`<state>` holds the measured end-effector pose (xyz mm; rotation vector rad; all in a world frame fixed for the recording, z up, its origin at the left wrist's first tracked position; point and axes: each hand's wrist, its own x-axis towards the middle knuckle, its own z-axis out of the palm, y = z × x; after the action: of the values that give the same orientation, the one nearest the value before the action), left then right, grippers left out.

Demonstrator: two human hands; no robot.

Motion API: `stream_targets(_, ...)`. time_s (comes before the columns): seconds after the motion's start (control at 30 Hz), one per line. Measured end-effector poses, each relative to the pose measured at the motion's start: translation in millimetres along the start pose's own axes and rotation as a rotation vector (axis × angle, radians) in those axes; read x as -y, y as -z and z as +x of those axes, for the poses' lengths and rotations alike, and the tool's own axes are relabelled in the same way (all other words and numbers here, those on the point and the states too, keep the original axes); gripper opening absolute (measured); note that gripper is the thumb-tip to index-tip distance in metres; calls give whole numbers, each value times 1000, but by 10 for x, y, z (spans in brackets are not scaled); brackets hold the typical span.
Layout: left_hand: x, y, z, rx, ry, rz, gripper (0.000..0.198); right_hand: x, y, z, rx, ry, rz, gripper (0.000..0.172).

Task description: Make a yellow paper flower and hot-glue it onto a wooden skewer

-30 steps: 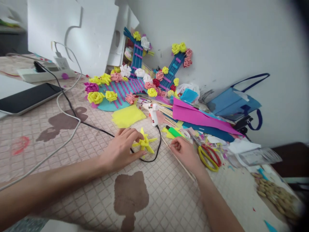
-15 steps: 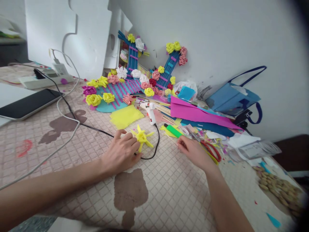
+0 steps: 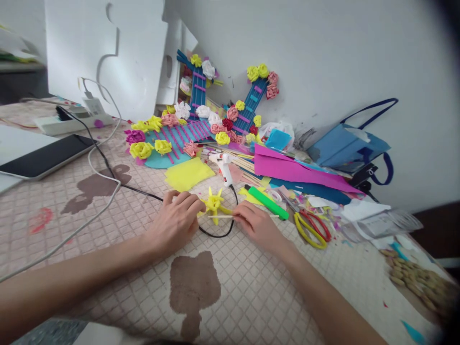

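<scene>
My left hand [image 3: 176, 218] has its fingers curled over the left side of a yellow paper flower [image 3: 214, 203], pinching one of its pointed petals. Closed around a thin wooden stick [image 3: 221, 216], my right hand [image 3: 259, 225] is just to the flower's right. The stick's left end reaches across the flower's lower petals, and its other end pokes out past the hand. A black cord [image 3: 215, 236] loops below the flower and leads up to a white glue gun [image 3: 224, 171]. My left fingertips are partly hidden.
A green marker [image 3: 269, 203] and scissors with red and yellow handles [image 3: 311, 231] lie to the right. Yellow paper sheets [image 3: 189, 173] and a flower-decorated blue craft piece [image 3: 176, 139] are behind. A tablet [image 3: 48, 155] lies left; peanuts [image 3: 420, 278] are at the right edge.
My right hand has moved left from beside the green marker to the flower, with the wooden stick now showing in it. The flower has turned and shifted slightly right.
</scene>
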<state>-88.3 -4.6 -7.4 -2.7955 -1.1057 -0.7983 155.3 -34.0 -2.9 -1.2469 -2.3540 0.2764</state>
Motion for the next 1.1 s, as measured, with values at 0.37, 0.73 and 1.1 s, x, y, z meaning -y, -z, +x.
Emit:
stream_targets(0.37,-115,20,158,40,-138,-156,13,15,-31,58,11,51,-62,13)
stream_targets(0.73,-102,-58,163,38,-128,-105,7,38,-151,44,-55,69,-48,15)
stream_targets(1.1,-85,-79,147,49,-177,-53,12,55,-224,56,-102,67,-16,14)
